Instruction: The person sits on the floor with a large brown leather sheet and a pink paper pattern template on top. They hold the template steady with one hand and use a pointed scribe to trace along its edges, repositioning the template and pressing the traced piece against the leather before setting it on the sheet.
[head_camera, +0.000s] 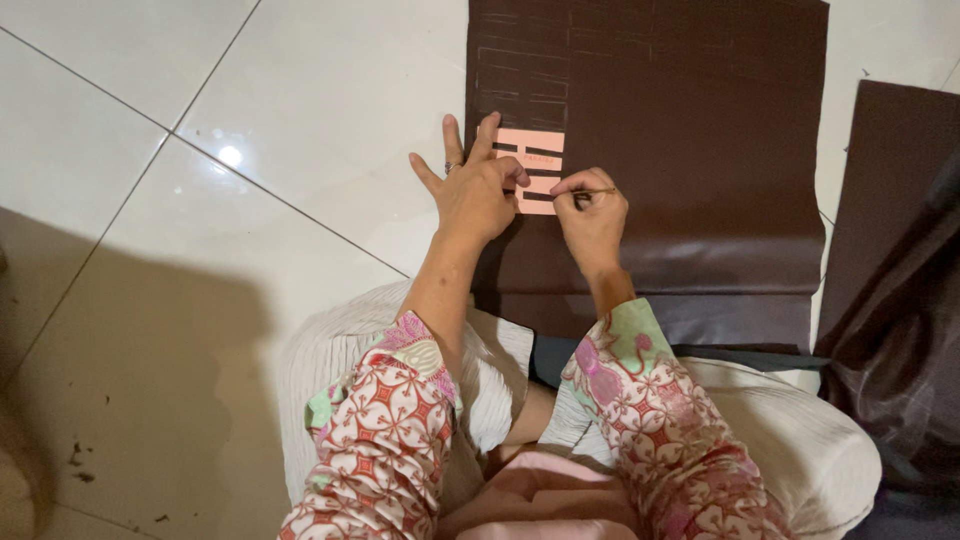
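Note:
A pink card template (540, 160) with slot cut-outs lies on a dark brown cloth (700, 130) spread on the floor. My left hand (474, 188), a ring on one finger, presses flat on the template's left edge with fingers spread. My right hand (592, 215) pinches a thin pencil-like marker (598, 191), its tip at the template's lower right part. Faint traced lines show on the cloth above the template.
White glossy floor tiles (250, 150) lie to the left. A second dark brown cloth piece (900, 260) is bunched at the right. My lap, in pale pleated fabric (800, 430), sits over the near cloth edge. My sleeves are patterned pink and green.

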